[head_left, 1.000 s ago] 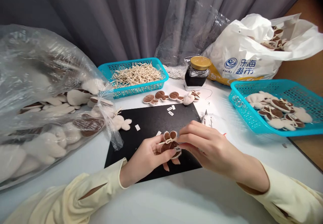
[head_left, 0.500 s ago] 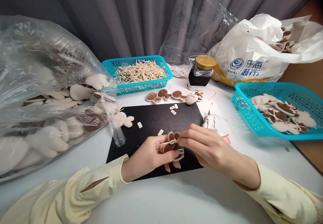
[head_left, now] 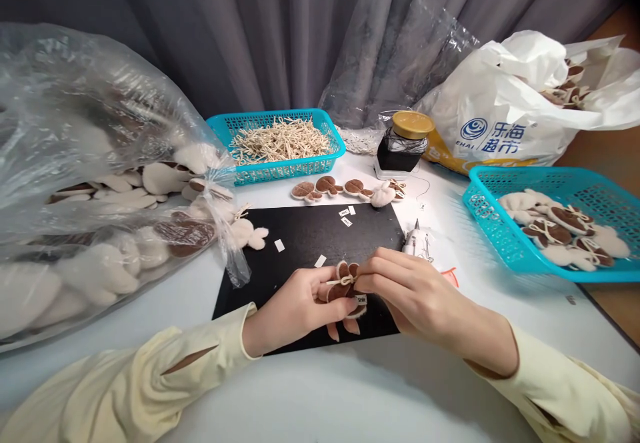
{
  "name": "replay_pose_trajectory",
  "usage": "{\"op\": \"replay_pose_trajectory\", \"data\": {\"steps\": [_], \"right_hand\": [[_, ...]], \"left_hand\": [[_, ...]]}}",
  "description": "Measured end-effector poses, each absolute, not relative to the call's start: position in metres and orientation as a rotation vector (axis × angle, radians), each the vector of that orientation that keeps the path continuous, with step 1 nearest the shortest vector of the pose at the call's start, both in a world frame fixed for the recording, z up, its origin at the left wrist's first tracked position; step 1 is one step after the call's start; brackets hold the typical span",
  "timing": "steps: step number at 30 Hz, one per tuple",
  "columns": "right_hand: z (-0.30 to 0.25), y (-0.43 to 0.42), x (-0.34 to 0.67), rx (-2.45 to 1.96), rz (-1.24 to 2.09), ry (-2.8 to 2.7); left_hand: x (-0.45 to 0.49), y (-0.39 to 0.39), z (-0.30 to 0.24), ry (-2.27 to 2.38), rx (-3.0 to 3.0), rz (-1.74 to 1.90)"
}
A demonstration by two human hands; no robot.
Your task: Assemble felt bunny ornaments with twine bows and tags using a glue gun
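A small brown-and-cream plush rabbit piece (head_left: 341, 292) is held above the black mat (head_left: 300, 226). A cream cord bow (head_left: 347, 281) crosses it below the ears, and a small white label (head_left: 361, 300) sits near its lower right edge. My left hand (head_left: 295, 306) is closed around the piece, thumb across the front and fingers behind. Beside the bow, the fingertips of my right hand (head_left: 417, 290) are pressed together at the right edge of the piece. Whatever lies between those fingertips is hidden.
Blue baskets hold cord bows (head_left: 283, 140) and finished rabbits (head_left: 575, 226). Loose rabbit pieces (head_left: 325, 186) line the mat's far edge, near a gold-lidded jar (head_left: 413, 125) of dark thread and small snips (head_left: 417, 242). Plastic bags (head_left: 110, 183) crowd the left; a white bag (head_left: 520, 116) stands back right.
The view has shifted slightly, so the surroundings appear a little further right. Both hands keep nearly the same grip on the rabbit piece.
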State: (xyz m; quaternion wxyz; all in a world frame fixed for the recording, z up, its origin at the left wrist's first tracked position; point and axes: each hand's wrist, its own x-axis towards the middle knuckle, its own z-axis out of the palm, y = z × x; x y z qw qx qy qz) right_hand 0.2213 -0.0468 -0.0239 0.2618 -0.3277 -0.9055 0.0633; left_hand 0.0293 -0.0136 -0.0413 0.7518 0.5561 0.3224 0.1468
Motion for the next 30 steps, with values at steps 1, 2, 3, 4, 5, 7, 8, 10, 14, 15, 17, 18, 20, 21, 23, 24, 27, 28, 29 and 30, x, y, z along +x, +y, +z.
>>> {"op": "replay_pose_trajectory", "data": {"steps": [1, 2, 3, 4, 5, 7, 8, 10, 14, 15, 17, 18, 20, 21, 23, 24, 27, 28, 29, 30], "right_hand": [[-0.025, -0.047, 0.222, -0.892, 0.182, -2.444], [-0.026, -0.046, 0.223, -0.895, 0.198, -2.438], [-0.026, -0.046, 0.223, -0.897, 0.220, -2.433], [-0.027, -0.047, 0.224, -0.898, 0.242, -2.429], [-0.027, -0.047, 0.225, -0.898, 0.264, -2.425], [-0.026, -0.048, 0.225, -0.892, 0.300, -2.404], [-0.025, -0.048, 0.225, -0.890, 0.316, -2.385], [-0.021, -0.048, 0.226, -0.893, 0.338, -2.337], [-0.015, -0.044, 0.233, -0.986, 0.335, -2.284], [-0.015, -0.043, 0.236, -1.025, 0.334, -2.281], [-0.015, -0.038, 0.243, -1.098, 0.362, -2.275], [-0.016, -0.036, 0.246, -1.124, 0.395, -2.268], [-0.017, -0.032, 0.250, -1.159, 0.490, -2.249], [-0.016, -0.030, 0.251, -1.173, 0.537, -2.237], [-0.015, -0.028, 0.252, -1.209, 0.609, -2.213], [-0.014, -0.028, 0.252, -1.235, 0.629, -2.200], [-0.013, -0.028, 0.249, -1.303, 0.658, -2.170], [-0.014, -0.028, 0.248, -1.319, 0.669, -2.158], [-0.015, -0.027, 0.247, -1.333, 0.686, -2.138], [-0.017, -0.027, 0.247, -1.346, 0.714, -2.109]], "left_hand": [[0.029, -0.014, -0.042, 0.701, 1.216, 0.321], [0.029, -0.014, -0.042, 0.696, 1.217, 0.322], [0.029, -0.014, -0.042, 0.691, 1.218, 0.324], [0.029, -0.014, -0.042, 0.687, 1.219, 0.325], [0.029, -0.014, -0.042, 0.685, 1.219, 0.325], [0.028, -0.014, -0.042, 0.686, 1.218, 0.327], [0.028, -0.014, -0.042, 0.689, 1.217, 0.329], [0.029, -0.014, -0.042, 0.694, 1.219, 0.329], [0.029, -0.013, -0.043, 0.695, 1.230, 0.334], [0.028, -0.013, -0.043, 0.692, 1.229, 0.340], [0.028, -0.013, -0.042, 0.691, 1.214, 0.359], [0.028, -0.013, -0.042, 0.693, 1.201, 0.372], [0.028, -0.012, -0.040, 0.705, 1.175, 0.401], [0.027, -0.012, -0.039, 0.710, 1.164, 0.413], [0.027, -0.012, -0.038, 0.710, 1.146, 0.436], [0.027, -0.011, -0.038, 0.700, 1.142, 0.446], [0.026, -0.010, -0.040, 0.655, 1.136, 0.460], [0.026, -0.009, -0.040, 0.641, 1.137, 0.465], [0.025, -0.009, -0.041, 0.631, 1.138, 0.471], [0.025, -0.009, -0.042, 0.625, 1.138, 0.475]]}}
